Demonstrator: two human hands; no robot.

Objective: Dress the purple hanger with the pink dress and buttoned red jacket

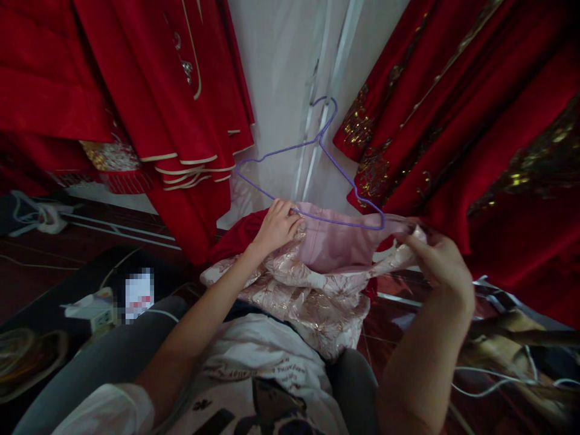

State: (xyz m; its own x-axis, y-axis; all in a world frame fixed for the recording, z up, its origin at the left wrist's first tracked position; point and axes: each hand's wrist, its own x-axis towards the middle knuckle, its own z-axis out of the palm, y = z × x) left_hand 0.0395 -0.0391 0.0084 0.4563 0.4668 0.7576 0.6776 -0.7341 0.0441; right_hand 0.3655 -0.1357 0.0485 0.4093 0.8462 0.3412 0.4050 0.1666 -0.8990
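A purple wire hanger stands hook-up in front of me, its lower bar crossing the neck opening of a pale pink brocade garment. The garment has a pink lining and a shiny gold-toned pattern; it lies bunched across my lap. My left hand is closed over the hanger's lower bar at the garment's left edge. Out to the right, my right hand pinches the garment's edge and pulls it taut beyond the hanger's right end. That end sits just inside the opening. The right fingertips are partly hidden by cloth.
Red garments hang at left, and more with gold sequins at right. Behind the hanger is a pale panel. A power strip and a round container lie at left. White cables run at right.
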